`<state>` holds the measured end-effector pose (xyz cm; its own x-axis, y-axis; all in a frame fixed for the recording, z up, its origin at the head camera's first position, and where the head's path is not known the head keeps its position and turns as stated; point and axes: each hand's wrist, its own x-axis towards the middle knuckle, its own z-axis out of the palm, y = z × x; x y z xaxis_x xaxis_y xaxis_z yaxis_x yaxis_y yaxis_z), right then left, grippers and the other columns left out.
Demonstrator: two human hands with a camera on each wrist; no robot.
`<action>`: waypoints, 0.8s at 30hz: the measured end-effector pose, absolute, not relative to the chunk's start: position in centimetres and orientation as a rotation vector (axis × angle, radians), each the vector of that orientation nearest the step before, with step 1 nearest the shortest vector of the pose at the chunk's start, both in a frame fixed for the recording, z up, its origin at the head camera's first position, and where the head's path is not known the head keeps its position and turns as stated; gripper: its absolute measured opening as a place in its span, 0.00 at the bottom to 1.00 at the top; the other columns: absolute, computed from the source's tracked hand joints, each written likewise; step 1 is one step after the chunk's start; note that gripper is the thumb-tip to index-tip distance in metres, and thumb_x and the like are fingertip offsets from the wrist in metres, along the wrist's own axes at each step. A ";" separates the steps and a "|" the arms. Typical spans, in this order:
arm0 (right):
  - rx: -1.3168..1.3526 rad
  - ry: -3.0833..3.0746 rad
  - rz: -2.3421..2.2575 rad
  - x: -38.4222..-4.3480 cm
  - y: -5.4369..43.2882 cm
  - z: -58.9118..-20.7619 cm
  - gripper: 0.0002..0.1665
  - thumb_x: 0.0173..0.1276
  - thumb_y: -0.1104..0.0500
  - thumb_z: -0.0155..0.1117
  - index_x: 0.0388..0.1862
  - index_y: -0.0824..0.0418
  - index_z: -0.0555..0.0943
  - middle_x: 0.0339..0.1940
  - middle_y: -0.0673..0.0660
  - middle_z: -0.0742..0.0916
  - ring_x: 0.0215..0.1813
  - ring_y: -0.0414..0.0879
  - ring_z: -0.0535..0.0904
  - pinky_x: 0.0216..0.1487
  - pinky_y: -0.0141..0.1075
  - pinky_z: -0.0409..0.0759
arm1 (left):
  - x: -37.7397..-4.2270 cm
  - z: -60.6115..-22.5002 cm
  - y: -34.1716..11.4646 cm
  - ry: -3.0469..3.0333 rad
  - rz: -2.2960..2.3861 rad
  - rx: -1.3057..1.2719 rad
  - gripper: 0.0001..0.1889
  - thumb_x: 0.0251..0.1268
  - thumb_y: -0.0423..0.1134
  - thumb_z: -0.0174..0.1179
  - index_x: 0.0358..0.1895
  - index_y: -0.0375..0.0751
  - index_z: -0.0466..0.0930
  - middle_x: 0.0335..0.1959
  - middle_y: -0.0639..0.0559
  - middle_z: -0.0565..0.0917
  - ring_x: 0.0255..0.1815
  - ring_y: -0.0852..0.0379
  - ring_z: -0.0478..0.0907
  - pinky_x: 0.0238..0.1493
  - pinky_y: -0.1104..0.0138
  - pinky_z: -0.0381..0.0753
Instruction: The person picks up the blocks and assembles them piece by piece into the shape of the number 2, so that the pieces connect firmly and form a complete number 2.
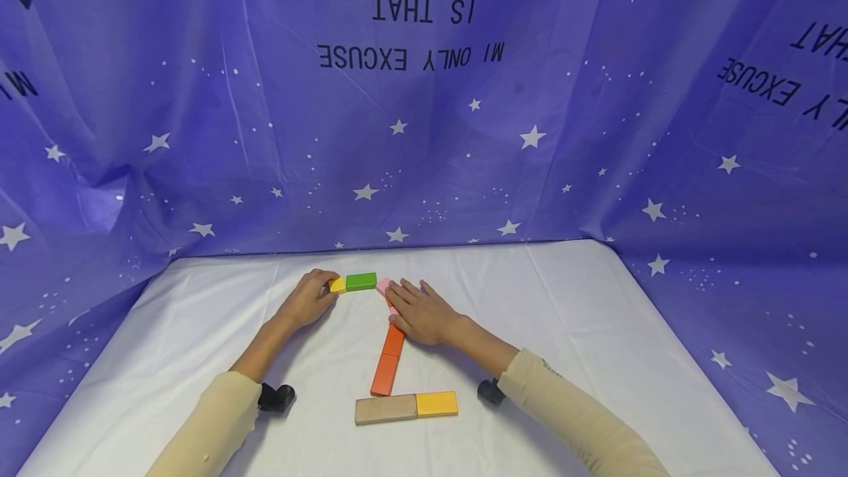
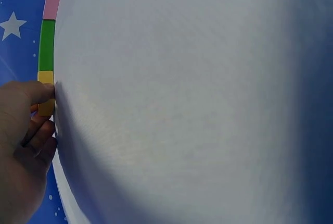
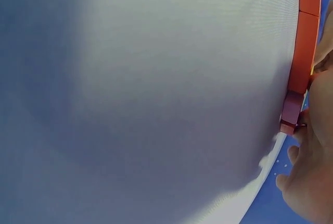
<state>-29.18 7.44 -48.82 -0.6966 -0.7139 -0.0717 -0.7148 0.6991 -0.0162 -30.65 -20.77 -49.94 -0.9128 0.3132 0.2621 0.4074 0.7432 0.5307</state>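
At the far side of the white table, my left hand pinches a small yellow block between thumb and fingers. The left wrist view shows this yellow block end to end with a green block. Right of the green block lies a pink block. My right hand, its fingers extended, rests over the top of a slanting row and partly hides a red piece and another pink block. Two orange-red blocks continue that row toward me.
Below the slanting row, a plain wooden block and a yellow block lie end to end. White cloth covers the table. A purple star-print curtain stands behind and at both sides.
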 end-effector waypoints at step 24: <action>-1.163 2.825 -0.213 -29.8 7.9 -48.8 0.35 0.82 0.43 0.38 0.81 0.57 0.55 0.81 0.55 0.60 0.79 0.55 0.53 0.77 0.50 0.51 | -30.0 -49.5 -20.9 -2.833 -0.965 -0.484 0.29 0.68 0.33 0.59 0.69 0.22 0.65 0.59 0.27 0.75 0.63 0.30 0.68 0.66 0.41 0.64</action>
